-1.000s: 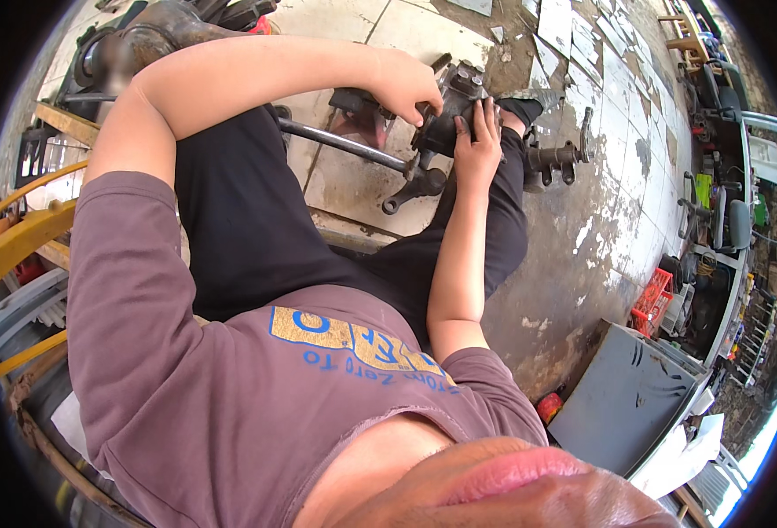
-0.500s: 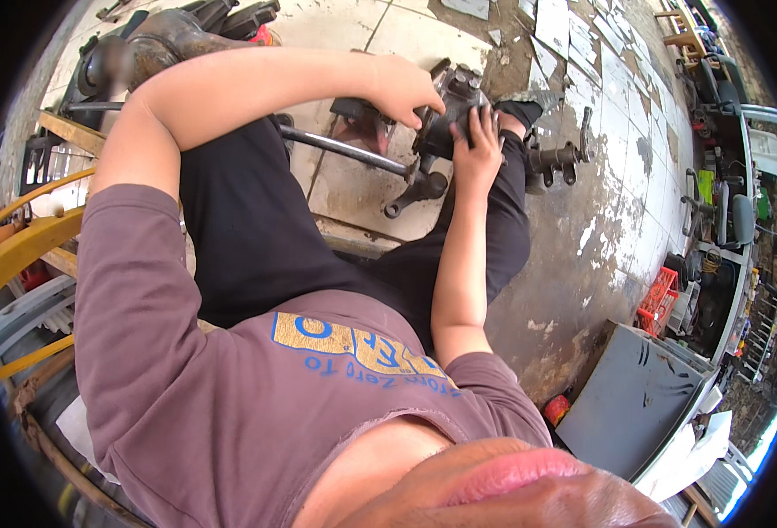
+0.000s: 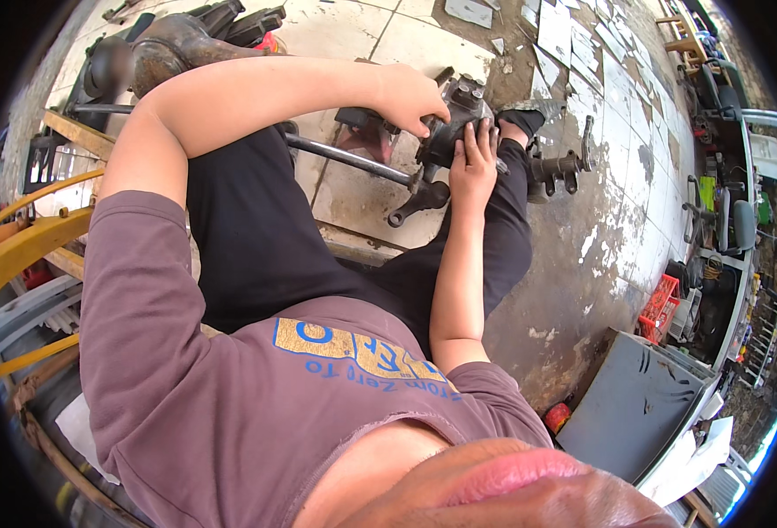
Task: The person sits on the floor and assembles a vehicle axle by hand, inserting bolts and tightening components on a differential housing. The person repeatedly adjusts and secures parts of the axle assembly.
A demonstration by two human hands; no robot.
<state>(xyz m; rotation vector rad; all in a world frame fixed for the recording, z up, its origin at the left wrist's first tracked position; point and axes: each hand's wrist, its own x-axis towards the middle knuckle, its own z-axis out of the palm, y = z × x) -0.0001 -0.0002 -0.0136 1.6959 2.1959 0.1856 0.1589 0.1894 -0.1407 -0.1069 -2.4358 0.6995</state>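
Dark metal part (image 3: pixel 443 147) lies far centre, left of the right foot (image 3: pixel 514 134); left hand (image 3: pixel 405 97) curls at its edge, grip unclear; right hand (image 3: pixel 474 167) rests flat on it; little changed, suggesting steadying

On the tiled floor (image 3: pixel 604 207), the seated person keeps both bare hands at a dark metal housing (image 3: pixel 464 106), which sits between the legs, toward the floor's far edge. The left hand (image 3: pixel 409 99) bends over its left side; from here I can't be sure how firmly those partly hidden fingers grip. The right hand (image 3: pixel 474 172) lies against the near face, fingers spread lightly. A steel rod (image 3: pixel 349 158) meets a dark lever arm (image 3: pixel 421 202) just below the housing. Broken tiles (image 3: pixel 554 35) litter the far edge; along the right edge stand a red crate (image 3: pixel 659 308) and grey cabinet (image 3: pixel 630 400).
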